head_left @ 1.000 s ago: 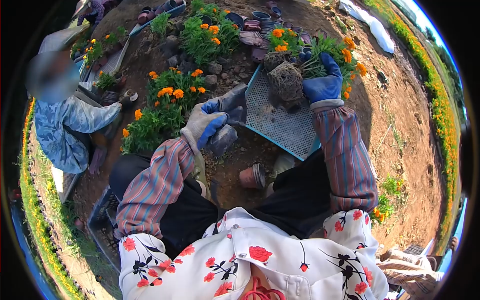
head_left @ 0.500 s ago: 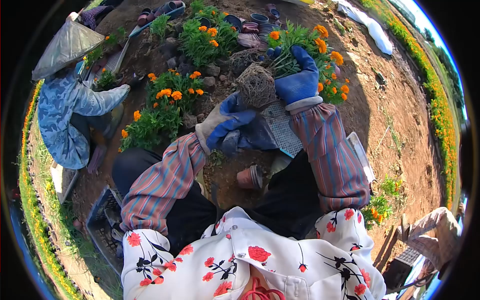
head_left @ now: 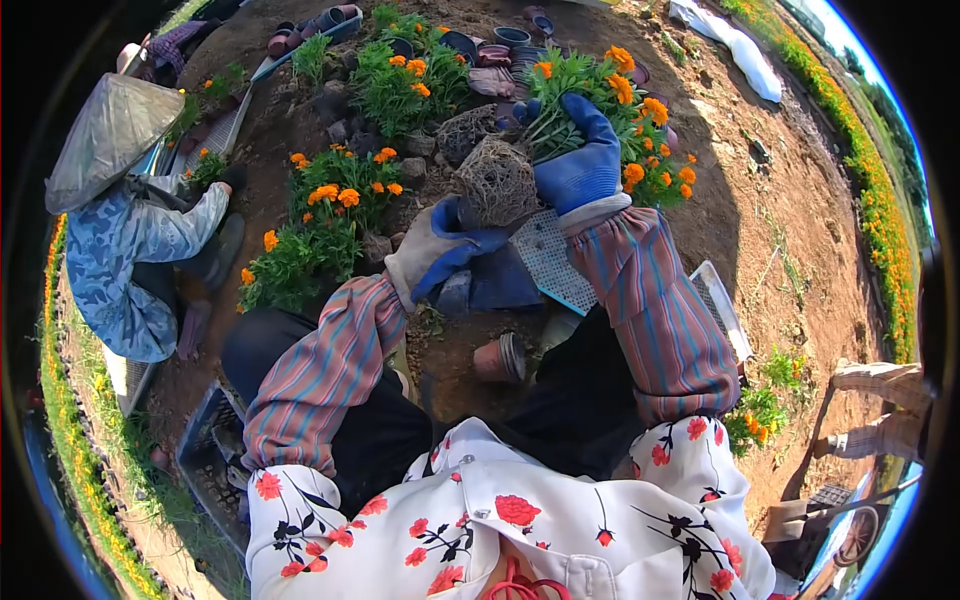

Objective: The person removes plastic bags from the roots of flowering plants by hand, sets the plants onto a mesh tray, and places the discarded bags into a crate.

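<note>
My right hand [head_left: 585, 170], in a blue-coated glove, is closed around the leafy stems of a marigold plant [head_left: 565, 105] with orange blooms. The plant is tipped sideways, so its bare, root-matted soil ball [head_left: 497, 182] points left, out of any pot. My left hand [head_left: 440, 250], gloved in grey and blue, cups the lower left of that ball between thumb and fingers. Behind it lies a second root ball [head_left: 465, 133]. Under my hands are a dark, crumpled plastic piece [head_left: 503, 278] and a pale perforated tray [head_left: 553, 258]. A small reddish-brown pot [head_left: 497, 360] lies between my legs.
More marigolds [head_left: 335, 205] stand to the left and ahead, near stacked empty pots [head_left: 495, 65]. A dark crate [head_left: 210, 450] sits by my left leg. A co-worker in a conical hat [head_left: 120, 240] crouches at left; another person's legs [head_left: 880, 410] show at right.
The root ball has moved left and slightly down into my left hand's grasp. The co-worker's hat at left has shifted, and the person at right has changed stance.
</note>
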{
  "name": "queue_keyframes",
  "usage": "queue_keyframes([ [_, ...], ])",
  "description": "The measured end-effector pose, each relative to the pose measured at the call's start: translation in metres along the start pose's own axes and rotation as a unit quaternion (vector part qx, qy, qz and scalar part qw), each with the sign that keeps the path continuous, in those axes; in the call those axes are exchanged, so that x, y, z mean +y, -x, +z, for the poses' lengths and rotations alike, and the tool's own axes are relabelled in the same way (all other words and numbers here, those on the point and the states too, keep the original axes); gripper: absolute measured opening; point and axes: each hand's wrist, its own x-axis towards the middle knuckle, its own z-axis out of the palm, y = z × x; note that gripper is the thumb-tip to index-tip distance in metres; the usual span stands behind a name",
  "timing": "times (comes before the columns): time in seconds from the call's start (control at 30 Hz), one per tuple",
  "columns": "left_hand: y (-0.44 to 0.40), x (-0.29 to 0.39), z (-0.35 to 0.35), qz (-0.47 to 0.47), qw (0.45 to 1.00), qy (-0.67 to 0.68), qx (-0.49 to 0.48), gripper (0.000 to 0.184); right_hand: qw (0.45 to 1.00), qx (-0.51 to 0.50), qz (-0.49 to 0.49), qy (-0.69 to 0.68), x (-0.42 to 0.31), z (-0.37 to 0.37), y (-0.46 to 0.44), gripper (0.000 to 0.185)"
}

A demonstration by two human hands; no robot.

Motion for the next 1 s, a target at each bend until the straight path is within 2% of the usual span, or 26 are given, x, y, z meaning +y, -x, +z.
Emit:
queue_keyframes([
  [0.07, 0.002, -0.004, -0.004, -0.004, 1.000, 0.000, 0.019, 0.036, 1.000, -0.008, -0.020, 0.001, 0.002, 0.003, 0.000, 0.013],
  [0.13, 0.004, -0.002, -0.005, -0.009, 0.999, -0.002, 0.034, 0.030, 0.998, -0.042, 0.037, -0.032, 0.001, 0.006, -0.003, 0.015],
  [0.2, 0.005, 0.002, -0.006, -0.010, 0.999, 0.032, 0.024, 0.028, 0.999, -0.035, 0.022, -0.027, 0.001, 0.007, -0.005, 0.017],
  [0.27, 0.007, 0.011, -0.003, 0.000, 0.999, 0.042, 0.019, 0.027, 0.995, -0.069, -0.053, 0.050, 0.001, 0.007, -0.004, 0.018],
  [0.3, 0.009, 0.014, -0.001, 0.012, 0.998, 0.052, 0.015, 0.026, 0.998, -0.060, 0.008, 0.018, -0.006, 0.008, -0.006, 0.018],
  [0.33, 0.009, 0.015, -0.001, 0.011, 0.998, 0.053, 0.017, 0.026, 0.998, -0.060, 0.010, 0.019, -0.013, 0.004, -0.013, 0.018],
  [0.4, 0.010, 0.016, 0.001, 0.052, 0.998, 0.042, 0.018, 0.023, 0.977, -0.119, 0.152, -0.090, -0.024, -0.004, -0.021, 0.019],
  [0.47, 0.011, 0.010, -0.005, 0.035, 0.999, 0.032, 0.015, 0.023, 0.980, -0.112, 0.152, -0.067, -0.025, -0.007, -0.024, 0.019],
  [0.53, 0.012, 0.006, -0.011, 0.017, 1.000, 0.023, 0.010, 0.024, 0.988, -0.118, 0.092, -0.025, -0.025, -0.008, -0.028, 0.021],
  [0.57, 0.014, 0.005, -0.015, -0.017, 1.000, 0.017, 0.012, 0.024, 0.988, -0.118, 0.094, -0.024, -0.027, -0.007, -0.028, 0.021],
  [0.63, 0.015, 0.002, -0.018, -0.050, 0.999, 0.011, 0.017, 0.024, 0.993, -0.122, 0.008, -0.001, -0.030, -0.005, -0.028, 0.024],
  [0.7, 0.011, 0.000, -0.018, -0.059, 0.994, 0.013, 0.094, 0.026, 0.990, -0.139, 0.017, 0.002, -0.027, -0.004, -0.021, 0.025],
  [0.73, 0.009, 0.001, -0.016, -0.059, 0.994, 0.012, 0.096, 0.026, 0.988, -0.154, 0.024, 0.006, -0.026, -0.003, -0.015, 0.025],
  [0.8, 0.006, 0.003, -0.010, 0.004, 0.995, 0.096, -0.006, 0.028, 0.988, -0.151, 0.042, 0.012, -0.016, 0.001, -0.008, 0.026],
  [0.83, 0.005, 0.001, -0.012, 0.004, 0.995, 0.097, -0.004, 0.028, 0.991, -0.122, 0.035, 0.033, -0.008, 0.003, -0.006, 0.026],
  [0.9, 0.004, -0.003, -0.019, 0.020, 0.997, 0.041, -0.064, 0.027, 0.995, -0.089, 0.039, 0.037, -0.001, 0.006, -0.005, 0.028],
  [0.93, 0.005, -0.003, -0.022, 0.022, 0.997, 0.039, -0.058, 0.027, 0.994, -0.091, 0.045, 0.036, 0.000, 0.005, -0.005, 0.028],
  [1.0, 0.005, -0.002, -0.026, 0.015, 0.994, 0.063, -0.087, 0.027, 0.980, -0.163, 0.100, 0.053, -0.006, -0.007, -0.012, 0.027],
])
